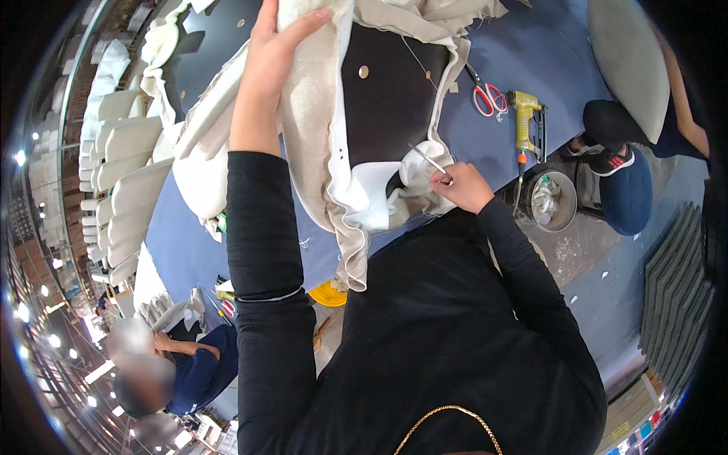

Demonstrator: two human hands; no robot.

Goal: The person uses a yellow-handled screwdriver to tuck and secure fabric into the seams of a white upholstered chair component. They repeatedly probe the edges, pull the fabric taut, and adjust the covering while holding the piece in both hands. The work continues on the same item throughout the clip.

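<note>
An upholstered piece with a black backing panel [390,91] and loose beige fabric [315,114] lies before me on a blue-covered table. At the top edge my left hand [277,45] is closed on the beige fabric, thumb stretched over it, with its fingertips partly cut off. My right hand [464,188] is closed round a slim metal rod-like tool [429,158], whose tip points up and left over the white padding [371,193] at the near right corner. Round buttons, one of them a beige button [363,72], sit on the black panel.
Red-handled scissors [489,100] and a yellow staple gun [525,125] with a hose lie right of the piece. A metal bucket [552,201] stands below the table edge. Seated people are at right and lower left. Cushioned pieces [125,174] line the left.
</note>
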